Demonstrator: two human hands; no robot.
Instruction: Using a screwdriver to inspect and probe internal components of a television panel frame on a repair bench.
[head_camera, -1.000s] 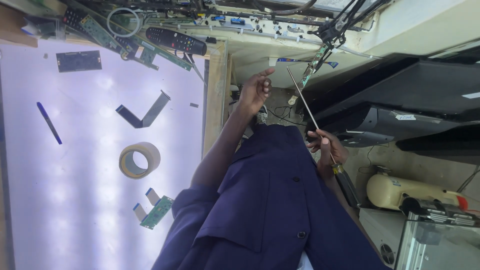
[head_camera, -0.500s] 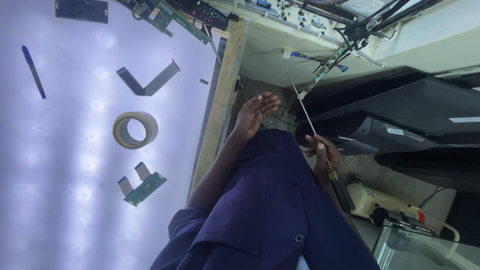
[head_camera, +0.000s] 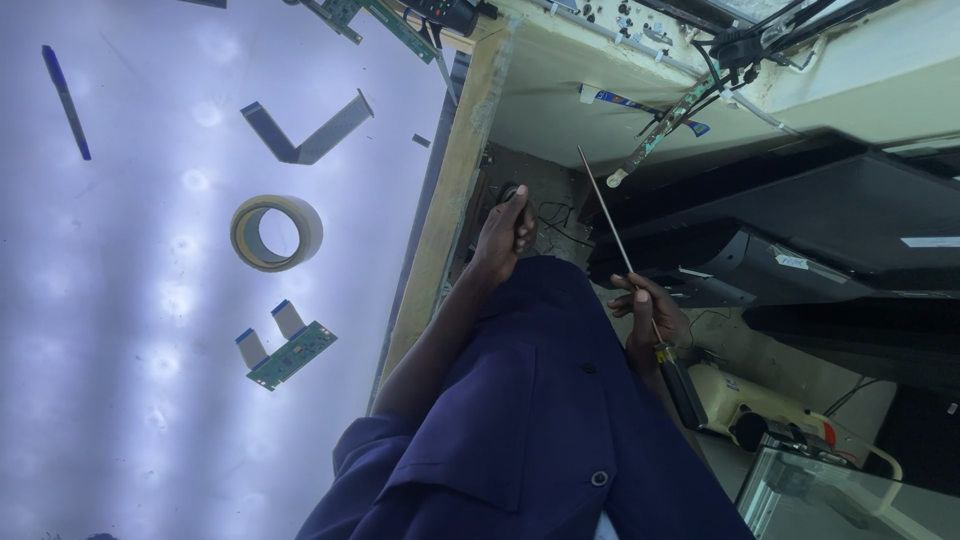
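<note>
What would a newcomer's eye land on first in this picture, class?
Probably the glowing white panel filling the left side, with a tape roll and a small green circuit board lying on it. Next, the long thin screwdriver held in the right hand at centre.

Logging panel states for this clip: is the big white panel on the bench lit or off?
Lit. The panel glows white-violet with a grid of brighter spots, and the tape roll and small circuit board lie on it.
</note>
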